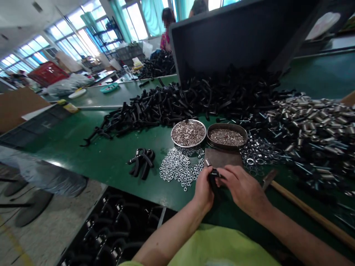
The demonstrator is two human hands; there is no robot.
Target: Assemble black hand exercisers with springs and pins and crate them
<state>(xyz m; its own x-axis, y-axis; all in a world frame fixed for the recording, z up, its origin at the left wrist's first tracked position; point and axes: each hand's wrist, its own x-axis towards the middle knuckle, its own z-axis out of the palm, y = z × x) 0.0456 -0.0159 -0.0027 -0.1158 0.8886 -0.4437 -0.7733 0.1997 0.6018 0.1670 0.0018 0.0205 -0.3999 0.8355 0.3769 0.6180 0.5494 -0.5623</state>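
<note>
Close in front of me, my left hand (203, 189) grips a black curved part (214, 173) with a silver metal end sticking up from it. My right hand (244, 188) has its fingertips pinched at the same part from the right; whether a smaller piece is between them is hidden. Beneath the part's metal end lies a flat brown plate (223, 156). To the left of my hands spreads a heap of small silver nuts (177, 166). A round dish (188, 133) and an oval tin (245, 139), both full of small metal pins, stand just beyond.
A hammer (302, 205) lies at the right. Several assembled black parts (142, 162) rest left of the nuts. Piled behind are black levers (155, 105), spilling from a tipped grey bin (222, 40); metal sleeves (313, 114) heap at right. A crate of parts (111, 225) stands below the table edge.
</note>
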